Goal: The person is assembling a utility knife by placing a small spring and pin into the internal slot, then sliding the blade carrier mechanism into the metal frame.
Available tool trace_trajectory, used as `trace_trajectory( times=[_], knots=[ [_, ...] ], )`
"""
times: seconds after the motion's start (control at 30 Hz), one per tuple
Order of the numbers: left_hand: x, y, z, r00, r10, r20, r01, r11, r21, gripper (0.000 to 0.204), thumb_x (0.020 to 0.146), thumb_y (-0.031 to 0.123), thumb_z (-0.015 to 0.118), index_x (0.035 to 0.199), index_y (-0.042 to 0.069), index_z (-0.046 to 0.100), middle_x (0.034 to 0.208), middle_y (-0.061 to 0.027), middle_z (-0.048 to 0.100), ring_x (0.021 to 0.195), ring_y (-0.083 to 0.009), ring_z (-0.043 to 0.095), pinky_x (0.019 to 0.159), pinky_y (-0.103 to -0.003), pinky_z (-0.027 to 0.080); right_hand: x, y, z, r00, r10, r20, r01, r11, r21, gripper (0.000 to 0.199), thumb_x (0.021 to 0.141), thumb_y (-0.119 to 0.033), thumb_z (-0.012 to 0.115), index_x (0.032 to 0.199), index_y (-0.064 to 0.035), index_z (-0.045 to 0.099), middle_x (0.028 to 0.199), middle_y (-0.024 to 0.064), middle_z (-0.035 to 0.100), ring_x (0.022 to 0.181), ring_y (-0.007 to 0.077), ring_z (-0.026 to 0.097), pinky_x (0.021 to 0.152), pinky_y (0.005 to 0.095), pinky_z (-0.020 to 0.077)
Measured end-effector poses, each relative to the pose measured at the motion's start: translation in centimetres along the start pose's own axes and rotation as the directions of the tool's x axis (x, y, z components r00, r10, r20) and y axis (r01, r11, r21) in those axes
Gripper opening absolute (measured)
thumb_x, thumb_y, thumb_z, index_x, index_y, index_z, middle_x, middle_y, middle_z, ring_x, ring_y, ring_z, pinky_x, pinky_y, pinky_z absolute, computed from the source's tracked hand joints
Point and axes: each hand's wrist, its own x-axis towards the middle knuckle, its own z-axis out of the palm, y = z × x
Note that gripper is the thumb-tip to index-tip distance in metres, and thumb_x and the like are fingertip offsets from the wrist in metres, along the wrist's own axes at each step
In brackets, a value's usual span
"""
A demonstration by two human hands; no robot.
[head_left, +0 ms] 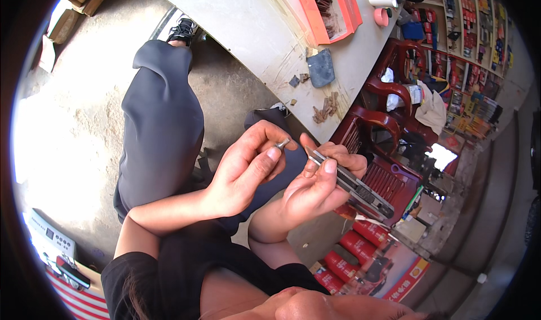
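My left hand is raised over my lap, its thumb and forefinger pinching a small pale piece. What kind of piece it is, I cannot make out. Just to its right, my right hand is wrapped around a utility knife with a long dark handle. The knife's blade end points up and left toward the small piece, and a short gap shows between them. Both hands are in the air, short of the table's near corner.
Beyond my hands is a pale table with an orange-red box of brown pieces. A dark flat sheet and brown scraps lie near its corner. Mugs stand farther back. Dark red wooden chairs are at the right.
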Motion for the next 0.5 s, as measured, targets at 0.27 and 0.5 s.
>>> trace_trajectory(
  times=[0.27, 0.5],
  knots=[
    [0.00, -0.17, 0.36, 0.999, 0.045, -0.026, -0.044, 0.997, 0.057, 0.018, 0.096, 0.014, 0.040, 0.102, -0.002, 0.044, 0.073, -0.0001, 0.046, 0.059, -0.0043, 0.036, 0.051, -0.018, 0.028, -0.18, 0.33, -0.51, 0.987, -0.011, 0.161, 0.011, 1.000, 0.003, 0.018, 0.083, -0.004, 0.054, 0.084, 0.0006, 0.036, 0.062, 0.0080, 0.047, 0.053, 0.0116, 0.047, 0.069, 0.0371, 0.0567],
    [-0.25, 0.16, -0.05, 1.000, -0.015, -0.024, 0.016, 0.998, 0.058, 0.010, 0.094, 0.006, 0.041, 0.100, -0.001, 0.046, 0.077, 0.0001, 0.046, 0.067, -0.0040, 0.039, 0.060, -0.020, 0.035, -0.19, 0.15, -0.47, 0.983, 0.030, 0.182, -0.026, 0.999, -0.021, 0.017, 0.083, -0.004, 0.054, 0.083, -0.0001, 0.037, 0.061, 0.0070, 0.047, 0.055, 0.0115, 0.047, 0.070, 0.0369, 0.0566]
  ],
)
